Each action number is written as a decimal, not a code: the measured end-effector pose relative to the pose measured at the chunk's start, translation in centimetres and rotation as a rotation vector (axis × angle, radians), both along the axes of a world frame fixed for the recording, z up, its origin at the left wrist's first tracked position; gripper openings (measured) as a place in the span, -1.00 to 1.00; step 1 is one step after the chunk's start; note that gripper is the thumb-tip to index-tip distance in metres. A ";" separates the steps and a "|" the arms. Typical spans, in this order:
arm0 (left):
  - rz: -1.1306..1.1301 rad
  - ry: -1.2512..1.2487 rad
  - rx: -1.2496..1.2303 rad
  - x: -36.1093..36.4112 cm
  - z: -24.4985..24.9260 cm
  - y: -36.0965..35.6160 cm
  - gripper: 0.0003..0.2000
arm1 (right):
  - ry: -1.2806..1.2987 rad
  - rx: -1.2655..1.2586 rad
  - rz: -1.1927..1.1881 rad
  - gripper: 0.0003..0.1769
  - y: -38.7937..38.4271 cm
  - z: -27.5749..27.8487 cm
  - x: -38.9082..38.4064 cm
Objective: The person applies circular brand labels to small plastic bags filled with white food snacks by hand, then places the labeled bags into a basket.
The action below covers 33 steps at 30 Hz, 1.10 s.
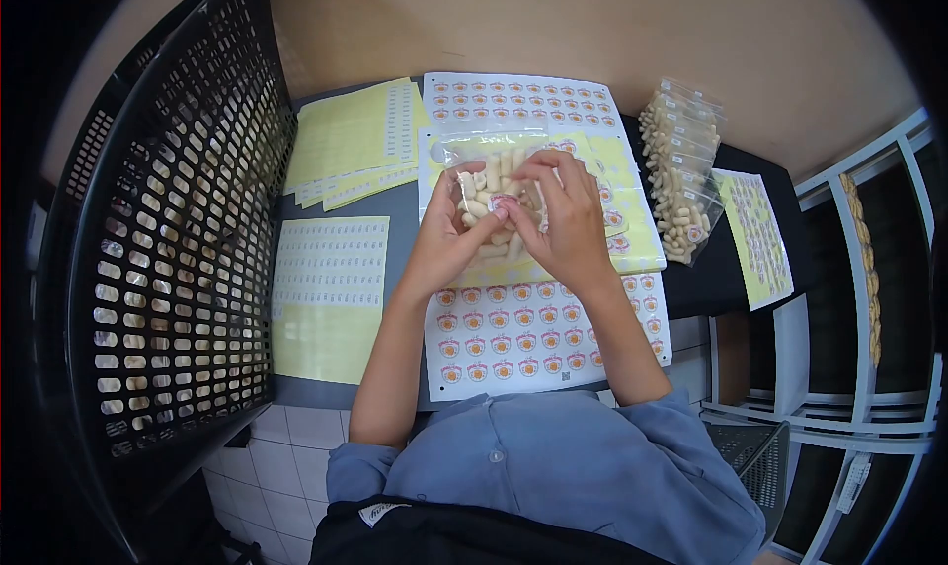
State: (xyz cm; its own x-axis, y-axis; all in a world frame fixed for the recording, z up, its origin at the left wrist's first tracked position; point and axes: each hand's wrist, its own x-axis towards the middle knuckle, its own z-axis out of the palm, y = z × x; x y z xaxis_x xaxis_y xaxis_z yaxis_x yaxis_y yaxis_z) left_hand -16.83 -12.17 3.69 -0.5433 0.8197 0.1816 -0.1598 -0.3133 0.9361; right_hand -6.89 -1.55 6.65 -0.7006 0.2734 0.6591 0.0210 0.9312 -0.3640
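A clear plastic bag of pale finger-shaped snack pieces lies on sticker sheets in front of me. My left hand grips its left side, with the thumb reaching over the front. From the right, my right hand rests on the bag, fingers curled and thumb pressed beside the left thumb. Both thumbs touch a small round pink-and-white sticker on the bag's front. Under the bag lies a yellow backing sheet with some round stickers on it. A white sheet of round stickers extends toward me.
At the right, several filled bags overlap in a row beside another yellow sticker sheet. Yellow label sheets lie at the left. A tall black perforated crate borders the left side; a white rack stands at the right.
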 end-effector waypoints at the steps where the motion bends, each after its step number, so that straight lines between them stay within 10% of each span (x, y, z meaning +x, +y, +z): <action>1: -0.001 0.001 0.000 0.0 0.1 0.0 -0.53 | 0.001 0.000 -0.001 -0.69 0.0 -0.1 0.0; 9: -0.028 0.037 0.005 0.8 1.2 -0.4 -0.50 | 0.198 -1.113 0.227 -0.08 0.5 -1.3 -0.7; 33: 0.228 0.070 -0.005 1.2 0.7 0.0 -0.68 | 0.182 -0.998 0.352 -0.09 -0.6 -1.3 -0.2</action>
State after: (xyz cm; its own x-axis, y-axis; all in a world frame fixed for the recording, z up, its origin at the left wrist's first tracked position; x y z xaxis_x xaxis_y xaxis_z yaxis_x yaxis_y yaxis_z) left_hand -15.66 -12.13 4.41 -0.7004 0.6786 0.2212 -0.0205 -0.3289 0.9441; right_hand -7.04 -2.11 5.38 -0.7590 0.5478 0.3519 -0.3214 0.1547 -0.9342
